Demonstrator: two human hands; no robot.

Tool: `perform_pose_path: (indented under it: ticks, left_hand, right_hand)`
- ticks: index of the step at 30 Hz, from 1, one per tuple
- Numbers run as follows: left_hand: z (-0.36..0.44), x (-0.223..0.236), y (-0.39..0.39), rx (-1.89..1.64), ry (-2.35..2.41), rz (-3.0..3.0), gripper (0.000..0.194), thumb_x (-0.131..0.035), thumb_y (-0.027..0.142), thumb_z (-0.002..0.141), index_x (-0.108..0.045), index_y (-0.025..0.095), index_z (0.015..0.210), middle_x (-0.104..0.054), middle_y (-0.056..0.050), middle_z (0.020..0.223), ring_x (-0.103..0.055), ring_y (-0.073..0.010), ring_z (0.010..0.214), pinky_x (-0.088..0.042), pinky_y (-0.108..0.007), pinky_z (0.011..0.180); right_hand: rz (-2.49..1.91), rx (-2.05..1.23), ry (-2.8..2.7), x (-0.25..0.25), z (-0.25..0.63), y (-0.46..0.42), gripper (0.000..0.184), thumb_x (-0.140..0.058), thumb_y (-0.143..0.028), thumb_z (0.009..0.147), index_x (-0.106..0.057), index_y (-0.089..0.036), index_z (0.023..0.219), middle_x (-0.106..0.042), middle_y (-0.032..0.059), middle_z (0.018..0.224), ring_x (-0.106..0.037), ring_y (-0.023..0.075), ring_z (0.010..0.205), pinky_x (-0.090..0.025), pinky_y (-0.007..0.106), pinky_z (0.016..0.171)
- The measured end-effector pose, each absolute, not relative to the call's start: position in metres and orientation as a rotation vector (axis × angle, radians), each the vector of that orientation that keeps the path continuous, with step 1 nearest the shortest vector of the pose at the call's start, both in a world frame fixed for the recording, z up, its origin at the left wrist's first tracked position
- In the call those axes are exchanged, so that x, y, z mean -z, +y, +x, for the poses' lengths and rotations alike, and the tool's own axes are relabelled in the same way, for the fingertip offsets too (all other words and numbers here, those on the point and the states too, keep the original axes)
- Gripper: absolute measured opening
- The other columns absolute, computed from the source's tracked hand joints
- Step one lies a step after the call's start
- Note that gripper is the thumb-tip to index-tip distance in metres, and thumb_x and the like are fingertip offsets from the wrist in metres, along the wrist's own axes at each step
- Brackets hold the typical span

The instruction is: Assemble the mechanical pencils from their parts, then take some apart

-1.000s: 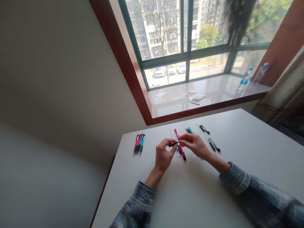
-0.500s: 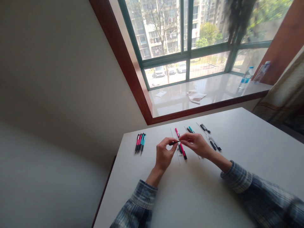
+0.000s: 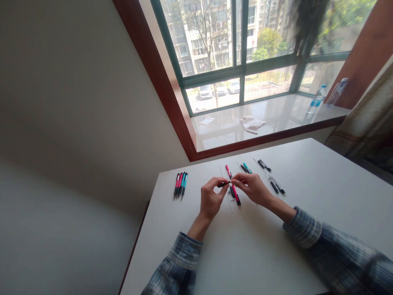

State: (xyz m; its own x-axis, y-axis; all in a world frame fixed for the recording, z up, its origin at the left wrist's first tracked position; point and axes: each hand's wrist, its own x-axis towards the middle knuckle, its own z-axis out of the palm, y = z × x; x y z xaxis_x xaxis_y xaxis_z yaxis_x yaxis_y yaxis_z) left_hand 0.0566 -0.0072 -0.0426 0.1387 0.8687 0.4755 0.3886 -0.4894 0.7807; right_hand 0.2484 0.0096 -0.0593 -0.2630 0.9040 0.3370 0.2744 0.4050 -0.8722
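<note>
Between the thumb and fingers of my left hand [image 3: 211,198] is a short black pen grip [image 3: 222,184], held nearly level. My right hand [image 3: 254,188] meets its right end in a closed pinch; a tiny light piece shows there, too small to name. Below the fingertips lies a pink pen barrel [image 3: 236,196] with a black end, and just beyond them another pink barrel [image 3: 227,169]. Small black and clear pen parts [image 3: 232,191] and a thin white refill [image 3: 230,202] lie close to my left fingertips.
Several assembled pink and teal pens [image 3: 181,184] stand in a row at the white table's [image 3: 260,250] left. Beyond my right hand lie a teal barrel [image 3: 246,167], black and clear pen parts [image 3: 274,186] and refills. Behind is a windowsill with a water bottle [image 3: 317,99].
Both hands stay together over the pen parts. The right fingertips sit slightly closer to the black grip, and the light piece between them shows less. The view has shifted slightly.
</note>
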Motion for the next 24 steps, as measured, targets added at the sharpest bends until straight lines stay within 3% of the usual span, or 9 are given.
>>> perform_pose_path:
  ticks: [5, 13, 24]
  left_hand:
    - [0.0566, 0.0436, -0.0070, -1.320, 1.199, 1.941, 0.007, -0.072, 0.023, 0.088, -0.076, 0.022, 0.093, -0.077, -0.004, 0.094, -0.071, -0.0190, 0.087, -0.058, -0.033, 0.083]
    - [0.0562, 0.0440, -0.0064, -1.335, 1.194, 1.952, 0.005, -0.072, 0.025, 0.088, -0.075, 0.021, 0.091, -0.076, -0.005, 0.092, -0.071, -0.0193, 0.086, -0.058, -0.034, 0.082]
    - [0.0556, 0.0423, -0.0072, -1.334, 1.164, 1.964, 0.006, -0.071, 0.027, 0.089, -0.075, 0.022, 0.091, -0.076, -0.005, 0.092, -0.071, -0.0201, 0.087, -0.059, -0.034, 0.082]
  right_hand:
    - [-0.998, -0.891, -1.684, 0.0604, 0.2487, 0.0109, 0.019, -0.068, -0.041, 0.093, -0.075, -0.024, 0.096, -0.078, 0.0032, 0.090, -0.073, 0.0215, 0.084, -0.060, 0.035, 0.080]
    - [-1.021, -0.939, -1.697, 0.0594, 0.2495, 0.0094, 0.020, -0.068, -0.040, 0.091, -0.076, -0.023, 0.096, -0.077, 0.0043, 0.086, -0.071, 0.0215, 0.080, -0.058, 0.032, 0.065]
    - [-1.024, -0.898, -1.728, 0.0581, 0.2498, 0.0098, 0.026, -0.068, -0.048, 0.091, -0.078, -0.025, 0.097, -0.078, 0.0044, 0.089, -0.071, 0.0213, 0.080, -0.056, 0.031, 0.065]
